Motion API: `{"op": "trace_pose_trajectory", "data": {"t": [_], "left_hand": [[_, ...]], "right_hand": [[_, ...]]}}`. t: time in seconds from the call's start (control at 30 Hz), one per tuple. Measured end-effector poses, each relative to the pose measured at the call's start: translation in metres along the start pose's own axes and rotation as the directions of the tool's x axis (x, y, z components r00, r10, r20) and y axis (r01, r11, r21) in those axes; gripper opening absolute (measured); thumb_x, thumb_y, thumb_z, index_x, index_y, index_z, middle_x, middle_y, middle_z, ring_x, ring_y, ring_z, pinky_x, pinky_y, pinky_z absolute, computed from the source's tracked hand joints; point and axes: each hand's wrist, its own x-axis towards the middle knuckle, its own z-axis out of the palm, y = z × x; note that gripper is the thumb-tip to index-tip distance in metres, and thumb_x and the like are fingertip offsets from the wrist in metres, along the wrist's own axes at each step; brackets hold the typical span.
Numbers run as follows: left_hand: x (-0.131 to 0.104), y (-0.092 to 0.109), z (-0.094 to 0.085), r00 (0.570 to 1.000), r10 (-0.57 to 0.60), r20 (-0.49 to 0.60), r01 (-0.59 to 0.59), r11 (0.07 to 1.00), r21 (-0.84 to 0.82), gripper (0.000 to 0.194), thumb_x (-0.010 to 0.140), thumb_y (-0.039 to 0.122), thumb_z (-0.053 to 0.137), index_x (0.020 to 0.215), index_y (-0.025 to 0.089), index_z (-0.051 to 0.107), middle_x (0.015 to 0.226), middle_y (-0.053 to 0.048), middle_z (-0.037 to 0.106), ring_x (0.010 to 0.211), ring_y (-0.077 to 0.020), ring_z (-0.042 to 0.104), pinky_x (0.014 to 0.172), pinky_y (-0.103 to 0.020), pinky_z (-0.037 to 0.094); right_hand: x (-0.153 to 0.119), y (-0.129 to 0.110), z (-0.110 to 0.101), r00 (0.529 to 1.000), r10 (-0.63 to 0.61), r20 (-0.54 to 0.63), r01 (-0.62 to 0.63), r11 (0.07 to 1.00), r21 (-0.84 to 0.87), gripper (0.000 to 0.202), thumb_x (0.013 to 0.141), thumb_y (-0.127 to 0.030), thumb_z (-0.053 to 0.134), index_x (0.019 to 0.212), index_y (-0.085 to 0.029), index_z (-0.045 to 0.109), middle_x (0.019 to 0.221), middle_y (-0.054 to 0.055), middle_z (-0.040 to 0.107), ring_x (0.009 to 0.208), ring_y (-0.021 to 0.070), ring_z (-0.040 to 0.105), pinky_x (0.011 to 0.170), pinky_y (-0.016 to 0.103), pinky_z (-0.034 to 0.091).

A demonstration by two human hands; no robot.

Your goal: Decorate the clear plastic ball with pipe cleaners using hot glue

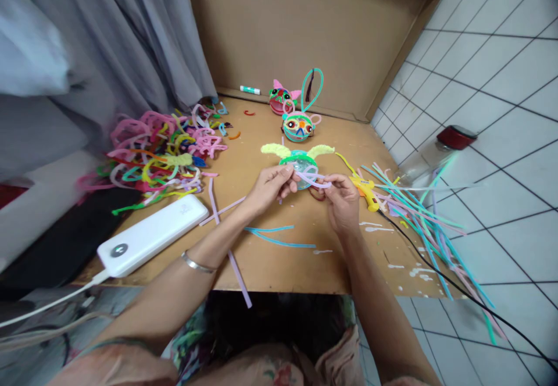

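Note:
Between my two hands is a lilac pipe cleaner, bent so that its strands cross in a loop. My left hand pinches its left end with thumb and forefinger. At the other end, the fingers of my right hand are closed on the strands. Just behind the loop stands a clear round ornament with a green band and two fuzzy yellow ears; my hands and the loop hide part of it. Two blue pipe cleaners lie on the table in front, and a long lilac strip overhangs the front edge.
A yellow glue gun with a black cord lies right, beside loose pipe cleaners. Two decorated balls stand behind. Left are a tangled pile of pipe cleaners and a white power bank. A cardboard panel closes the back.

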Motion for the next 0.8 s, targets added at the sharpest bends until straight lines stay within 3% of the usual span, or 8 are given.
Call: {"op": "trace_pose_trajectory", "data": {"t": [0.23, 0.43, 0.63, 0.8], "left_hand": [[-0.003, 0.004, 0.001, 1.000, 0.025, 0.005, -0.025, 0.990, 0.137, 0.049, 0.075, 0.062, 0.072, 0.065, 0.016, 0.060, 0.054, 0.002, 0.055, 0.042, -0.0054, 0.039, 0.039, -0.020, 0.031], [-0.004, 0.007, 0.002, 0.991, 0.105, -0.088, -0.080, 0.965, 0.250, 0.038, 0.078, 0.051, 0.071, 0.069, 0.016, 0.061, 0.056, 0.002, 0.056, 0.043, -0.0062, 0.040, 0.042, -0.020, 0.030], [-0.006, 0.007, 0.004, 0.982, 0.162, -0.097, -0.119, 0.930, 0.348, 0.033, 0.080, 0.044, 0.068, 0.066, 0.016, 0.060, 0.053, 0.003, 0.055, 0.044, -0.0065, 0.042, 0.043, -0.019, 0.032], [-0.006, 0.003, 0.005, 0.993, 0.107, -0.047, -0.083, 0.930, 0.358, 0.029, 0.077, 0.042, 0.070, 0.067, 0.015, 0.063, 0.056, 0.002, 0.058, 0.046, -0.0070, 0.046, 0.046, -0.020, 0.036]], "right_hand": [[-0.001, 0.004, -0.003, 0.999, 0.025, 0.026, -0.022, 0.996, -0.089, 0.023, 0.073, -0.042, 0.076, 0.082, -0.023, 0.066, 0.080, 0.001, 0.068, 0.068, 0.0135, 0.056, 0.062, 0.028, 0.045], [-0.001, -0.002, -0.001, 0.995, 0.103, 0.016, -0.102, 0.993, -0.066, 0.023, 0.078, -0.043, 0.063, 0.086, -0.022, 0.066, 0.076, 0.000, 0.066, 0.062, 0.0117, 0.055, 0.061, 0.028, 0.045], [0.000, 0.000, 0.003, 0.995, 0.100, 0.001, -0.099, 0.983, -0.152, 0.030, 0.069, -0.044, 0.078, 0.083, -0.021, 0.065, 0.068, -0.003, 0.062, 0.055, 0.0085, 0.052, 0.057, 0.024, 0.045], [0.002, 0.007, -0.001, 0.994, 0.095, -0.054, -0.101, 0.988, -0.114, 0.030, 0.068, -0.042, 0.079, 0.082, -0.020, 0.065, 0.066, -0.005, 0.063, 0.053, 0.0072, 0.052, 0.056, 0.024, 0.046]]}}
